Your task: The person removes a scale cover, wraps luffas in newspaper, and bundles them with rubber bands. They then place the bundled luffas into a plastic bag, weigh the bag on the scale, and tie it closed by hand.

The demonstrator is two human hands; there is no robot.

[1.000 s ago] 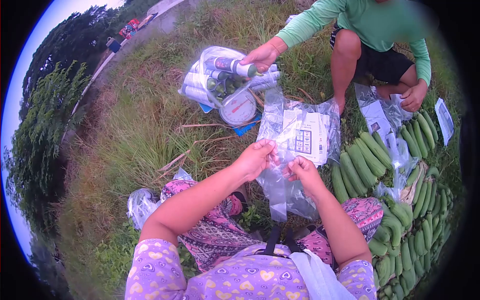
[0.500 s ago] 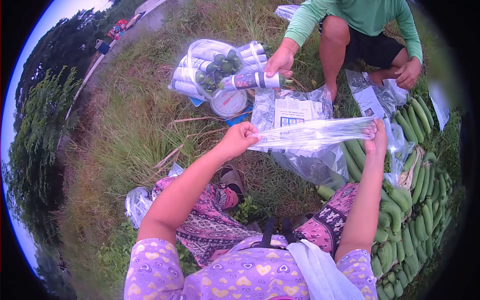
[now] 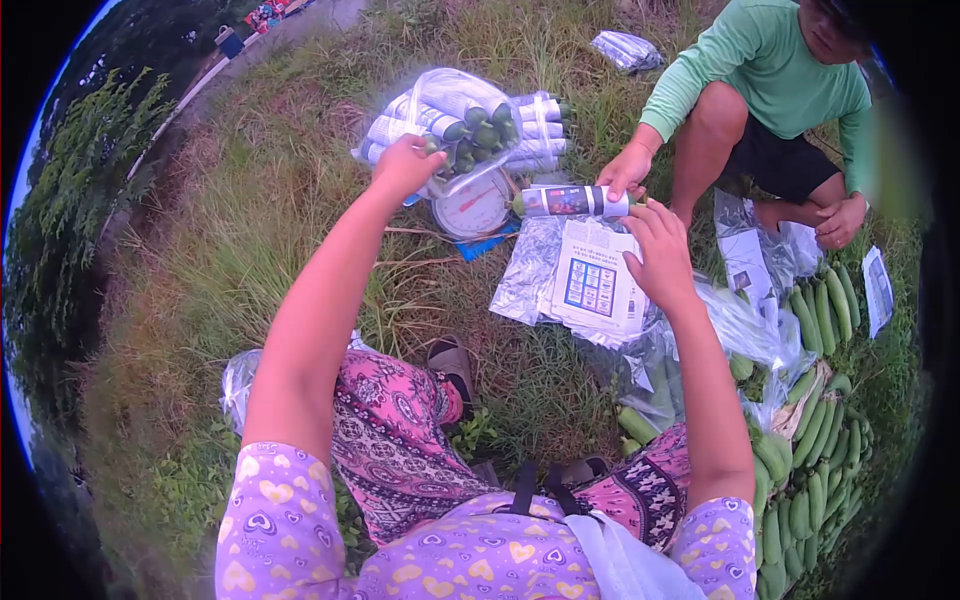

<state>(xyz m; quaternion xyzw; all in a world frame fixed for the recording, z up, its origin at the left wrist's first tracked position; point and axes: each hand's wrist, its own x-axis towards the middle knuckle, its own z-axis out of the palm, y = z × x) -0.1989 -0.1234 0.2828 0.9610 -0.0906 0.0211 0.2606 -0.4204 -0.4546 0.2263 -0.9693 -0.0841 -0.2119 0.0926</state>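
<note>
My left hand [image 3: 407, 165] reaches to the front edge of a clear plastic bag [image 3: 450, 108] of paper-wrapped green vegetables, which rests on a round dial scale [image 3: 472, 205]. What its fingers grip, if anything, is too small to tell. Near the stem end of a newspaper-wrapped vegetable [image 3: 565, 201], my right hand [image 3: 660, 250] has its fingers spread. A co-worker's hand [image 3: 628, 168] holds that vegetable from above. Beneath lies a stack of printed paper sheets [image 3: 600, 280] on clear plastic.
A co-worker in a green top [image 3: 770, 70] squats at the upper right. Long green vegetables [image 3: 800, 510] are piled at the right, beside crumpled clear plastic [image 3: 745, 325]. More wrapped vegetables [image 3: 540, 130] lie behind the scale. Another plastic bundle [image 3: 627, 50] rests on the grass.
The stretched clear plastic has left my hands. My left hand moved up to the bag on the scale, and my right moved left to the wrapped vegetable. The view has shifted.
</note>
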